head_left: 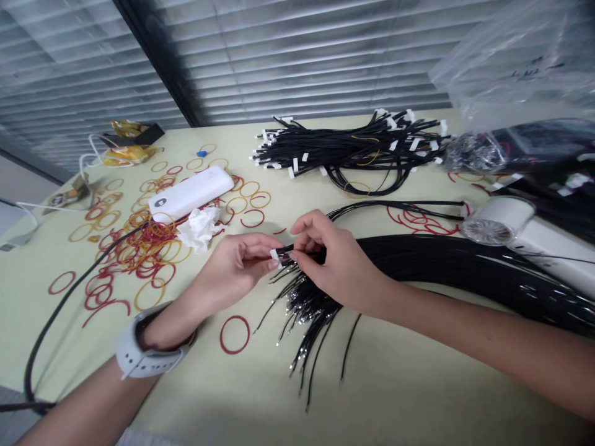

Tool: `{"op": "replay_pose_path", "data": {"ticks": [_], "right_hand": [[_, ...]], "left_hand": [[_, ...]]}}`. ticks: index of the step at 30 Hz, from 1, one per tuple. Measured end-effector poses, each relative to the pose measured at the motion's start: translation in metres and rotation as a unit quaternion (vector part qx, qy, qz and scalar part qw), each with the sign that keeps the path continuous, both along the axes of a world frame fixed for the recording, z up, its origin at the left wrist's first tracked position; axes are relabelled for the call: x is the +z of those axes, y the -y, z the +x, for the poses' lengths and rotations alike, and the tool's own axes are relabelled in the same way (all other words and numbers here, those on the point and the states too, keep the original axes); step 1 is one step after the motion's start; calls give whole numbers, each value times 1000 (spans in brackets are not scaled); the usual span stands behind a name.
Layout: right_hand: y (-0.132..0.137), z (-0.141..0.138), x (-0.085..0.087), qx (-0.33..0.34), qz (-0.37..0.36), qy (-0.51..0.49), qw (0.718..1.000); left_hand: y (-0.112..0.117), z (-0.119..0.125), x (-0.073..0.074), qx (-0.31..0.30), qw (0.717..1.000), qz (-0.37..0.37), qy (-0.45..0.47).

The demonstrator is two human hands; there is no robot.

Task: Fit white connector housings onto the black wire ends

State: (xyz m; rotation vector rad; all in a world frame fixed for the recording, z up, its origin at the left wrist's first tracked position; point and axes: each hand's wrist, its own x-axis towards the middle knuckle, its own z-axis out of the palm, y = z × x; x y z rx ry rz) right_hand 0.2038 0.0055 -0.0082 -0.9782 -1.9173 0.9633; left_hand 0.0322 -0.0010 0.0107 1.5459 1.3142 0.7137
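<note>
My left hand (pixel 232 263) pinches a small white connector (pixel 275 256) between thumb and fingertips at the end of a black wire. My right hand (pixel 330 263) is right beside it, its fingertips closed on the black wires (pixel 297 253) just behind the connector. Below both hands, a large bundle of thin black cables (pixel 432 266) fans out, its loose ends (pixel 302 322) tipped with bare metal. A grey band (pixel 149 347) circles my left wrist.
Behind the hands lies a bunch of black cables with white tags (pixel 353 148). To the left are scattered red and tan rubber bands (pixel 149 254), a white power bank (pixel 190 193) and crumpled tissue (pixel 199 228). A white appliance (pixel 511 232) and plastic bag (pixel 515 62) sit right.
</note>
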Motion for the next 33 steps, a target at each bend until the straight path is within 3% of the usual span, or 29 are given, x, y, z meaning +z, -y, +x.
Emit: {"op": "replay_pose_path", "data": {"ticks": [11,16,23,29,33], "right_hand": [[-3,0,0,20,22,6,1000],[0,-4,-1,0,60,54,997],[3,-5,-4,-15,130,49,990],[-7,0,0,21,65,77,995],[-10,4,4,47,55,97,993]], "left_hand": [[1,2,-2,1,1000,5,16],[5,7,-2,8,999,2,34],[10,12,-2,20,997,-23,70],[3,11,-1,45,996,-36,61],[2,9,-1,22,997,-35,59]]}}
